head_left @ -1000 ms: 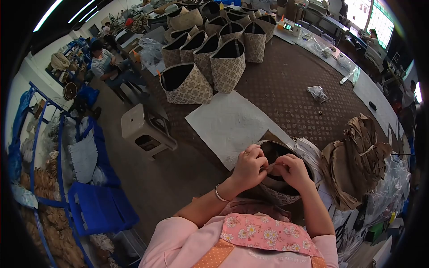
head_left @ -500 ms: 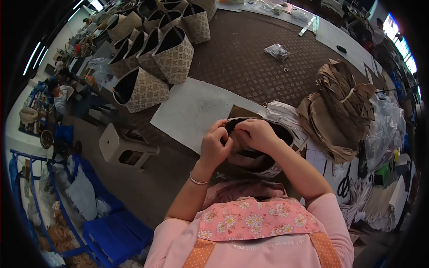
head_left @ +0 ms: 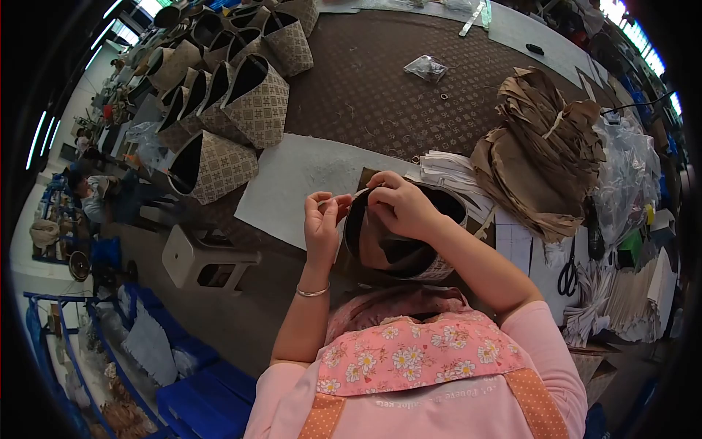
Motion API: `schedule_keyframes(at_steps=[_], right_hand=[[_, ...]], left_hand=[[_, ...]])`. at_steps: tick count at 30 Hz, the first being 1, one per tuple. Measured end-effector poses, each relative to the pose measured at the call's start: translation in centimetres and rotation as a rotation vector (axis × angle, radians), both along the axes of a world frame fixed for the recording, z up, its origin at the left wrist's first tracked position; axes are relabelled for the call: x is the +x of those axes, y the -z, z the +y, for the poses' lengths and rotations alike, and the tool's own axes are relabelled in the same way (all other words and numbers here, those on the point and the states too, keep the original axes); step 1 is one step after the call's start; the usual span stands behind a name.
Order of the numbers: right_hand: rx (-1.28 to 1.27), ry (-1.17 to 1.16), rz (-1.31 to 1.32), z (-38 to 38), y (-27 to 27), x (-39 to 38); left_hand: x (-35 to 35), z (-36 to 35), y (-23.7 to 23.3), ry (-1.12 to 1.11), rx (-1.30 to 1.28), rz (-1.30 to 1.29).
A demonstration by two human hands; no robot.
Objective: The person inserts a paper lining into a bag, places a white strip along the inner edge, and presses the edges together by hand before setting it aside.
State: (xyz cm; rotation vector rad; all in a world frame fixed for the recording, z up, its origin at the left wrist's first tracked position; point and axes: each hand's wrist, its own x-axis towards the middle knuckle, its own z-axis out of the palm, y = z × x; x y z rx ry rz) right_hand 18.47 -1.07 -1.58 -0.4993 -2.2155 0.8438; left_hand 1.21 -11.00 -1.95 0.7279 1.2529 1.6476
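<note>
An open-topped patterned bag body [head_left: 439, 269] with a dark lining stands on the table edge in front of my chest. My right hand [head_left: 401, 205] is closed over its far-left rim, with the fingers curled inside. To the left of the bag, my left hand [head_left: 322, 225] pinches a thin pale strip [head_left: 359, 193] between thumb and fingers. The strip stretches from the left fingertips to the rim under my right hand. Brown material shows inside the bag; its exact form is hard to make out.
Several patterned bag bodies [head_left: 252, 102] stand at the far left. A pale board [head_left: 281, 175] lies beyond my left hand. To the right are white paper strips [head_left: 446, 167], a bundle of brown pieces [head_left: 537, 175] and black scissors [head_left: 567, 276]. A stool [head_left: 194, 256] stands at left.
My left hand has moved left, away from the bag rim, and the pale strip now shows between the hands. My right hand stays at the rim. The whole view has shifted slightly.
</note>
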Motion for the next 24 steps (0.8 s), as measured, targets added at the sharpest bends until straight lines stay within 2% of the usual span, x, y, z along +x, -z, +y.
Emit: schedule_keyframes(at_steps=[1, 3, 4, 6, 7, 9, 13, 15, 16, 18, 21, 22, 24], right_hand=[[-0.002, 0.006, 0.002, -0.1, -0.1, 0.1], [-0.064, -0.029, -0.043, -0.2, -0.3, 0.2], [-0.066, -0.022, -0.041, -0.3, -0.2, 0.2], [-0.048, -0.019, -0.034, -0.3, 0.0, 0.1], [-0.05, -0.012, -0.034, -0.3, 0.0, 0.1], [-0.036, -0.004, -0.035, -0.3, 0.1, 0.0], [-0.045, 0.001, -0.05, -0.6, 0.5, -0.3], [0.0, 0.028, -0.024, -0.7, 0.5, -0.5], [0.001, 0.032, -0.023, -0.7, 0.6, -0.6], [0.022, 0.07, -0.021, -0.8, 0.6, -0.6], [0.006, 0.113, -0.072, -1.1, 0.6, -0.7], [0.004, 0.114, -0.072, -1.2, 0.5, -0.8], [-0.007, 0.109, -0.084, -1.2, 0.4, -0.8]], left_hand=[[0.0, 0.2, 0.3, 0.006, -0.002, 0.002], [-0.1, 0.6, 0.9, -0.013, 0.066, 0.321], [0.0, 0.6, 0.8, -0.006, 0.066, 0.323], [0.2, 0.5, 0.3, -0.022, 0.064, 0.694], [0.2, 0.5, 0.4, -0.014, 0.065, 0.695], [-0.1, 0.6, 0.3, -0.062, 0.2, 1.206], [-0.1, 0.7, 0.5, -0.107, 0.194, 1.274], [0.1, 0.6, 0.3, -0.075, 0.124, 1.047], [0.1, 0.5, 0.5, -0.071, 0.127, 1.048], [-0.2, 0.5, 1.2, -0.007, 0.167, 0.712], [0.2, 0.6, 1.7, 0.045, 0.251, 0.57], [0.2, 0.5, 1.5, 0.047, 0.25, 0.57], [0.1, 0.2, 0.5, 0.219, 0.181, 0.93]])
